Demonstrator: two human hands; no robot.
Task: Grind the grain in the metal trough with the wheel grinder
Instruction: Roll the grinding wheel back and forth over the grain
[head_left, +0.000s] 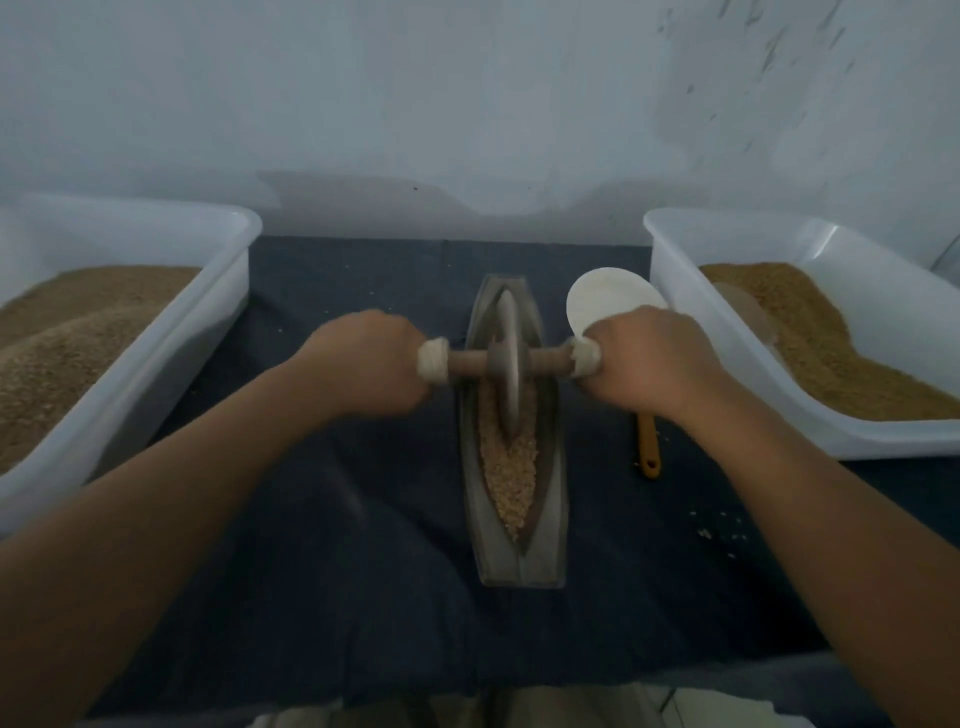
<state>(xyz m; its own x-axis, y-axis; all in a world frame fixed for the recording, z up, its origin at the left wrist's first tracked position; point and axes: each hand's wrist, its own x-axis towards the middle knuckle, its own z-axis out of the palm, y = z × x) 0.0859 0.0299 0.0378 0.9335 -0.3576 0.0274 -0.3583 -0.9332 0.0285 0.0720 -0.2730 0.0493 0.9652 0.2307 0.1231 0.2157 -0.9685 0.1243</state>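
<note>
Between the two fists, the wheel grinder (508, 358) sits in the metal trough (511, 441) on the grain (511, 467), left hand (371, 358) and right hand (649, 358) each wrapped tight round an axle end, fingers hidden underneath, left one a bit blurry.

Grain-processing workroom: grain-filled white tubs (685, 312) flank a cloth-covered table (337, 571) against a bare wall (467, 104).

Our blurred left hand (371, 364) and right hand (649, 358) cover the wheel grinder's (509, 374) handle ends; the spoon's (608, 301) middle hides too.
</note>
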